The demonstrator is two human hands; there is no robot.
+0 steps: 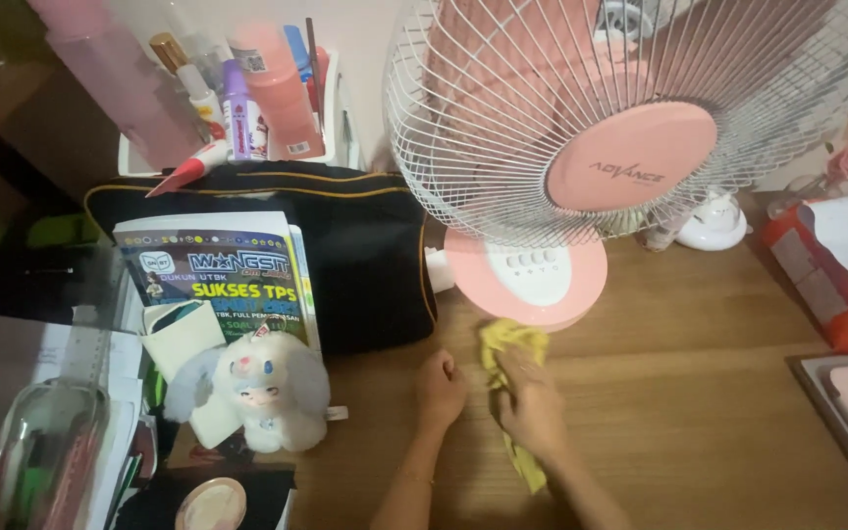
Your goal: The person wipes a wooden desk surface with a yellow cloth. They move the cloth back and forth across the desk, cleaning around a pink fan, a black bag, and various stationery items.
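Here, looking down from my head, I am wiping the wooden bench (699, 393) with a yellow cloth (510, 345), right in front of the pink fan base (532, 275). My right hand (532, 407) lies flat on the cloth with the fingers spread and pressing it down; one end of the cloth bunches up towards the fan base and the other trails back under my wrist. My left hand (441, 388) is curled into a loose fist, resting on the bench just beside the cloth and holding nothing. A black bag (365, 255) sits to the left, with a book (213, 265) and a plush toy (252, 388) near it. I judge the wiping is mid-stroke; the next pass calls for steady pressure and steering the cloth clear of the fan base.
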